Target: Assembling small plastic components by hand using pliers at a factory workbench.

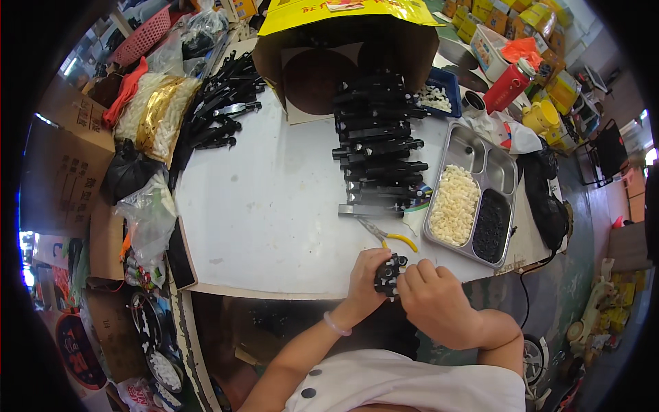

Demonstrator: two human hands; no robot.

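At the near edge of the white bench (240, 233), the left hand (366, 278) grasps a black, irregular, plastic-looking part (388, 275) while the right hand (439, 302) bunches beside it, any grasp hidden, and a slackened left grip might drop it.

Over on the table's (240, 213) left it's a real crowd, a carton (68, 161) and a black bag (130, 172) packed in there, a red bag (126, 93) up beyond them, and a pink basket (142, 36) past the table's far left corner! Across at its far right, there's the red bottle (506, 88), the yellow mug (541, 117) near it, and well off the table's right side, a black chair (609, 150).
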